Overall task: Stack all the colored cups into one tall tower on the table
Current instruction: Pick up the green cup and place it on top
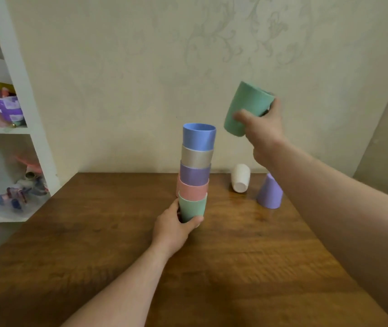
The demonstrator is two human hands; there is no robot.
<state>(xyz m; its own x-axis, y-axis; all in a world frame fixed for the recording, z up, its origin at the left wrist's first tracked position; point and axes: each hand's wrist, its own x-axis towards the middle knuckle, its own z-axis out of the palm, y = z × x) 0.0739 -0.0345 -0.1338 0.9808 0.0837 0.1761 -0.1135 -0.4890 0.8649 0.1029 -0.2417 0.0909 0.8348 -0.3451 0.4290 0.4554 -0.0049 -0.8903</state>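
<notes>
A tower of nested cups point(195, 171) stands upright on the wooden table point(117, 244): green at the bottom, then pink, purple, cream and blue on top. My left hand point(176, 228) wraps around the bottom green cup. My right hand point(262, 131) holds a second green cup point(246, 107) in the air, tilted, to the right of and slightly above the tower's blue top. A white cup point(240, 177) lies on its side at the back of the table. Right of it a purple cup point(270, 191) stands upside down, partly behind my right forearm.
A white shelf unit point(21, 90) with toys and boxes stands at the left, close to the table's left edge. A patterned wall point(141, 67) runs right behind the table's far edge.
</notes>
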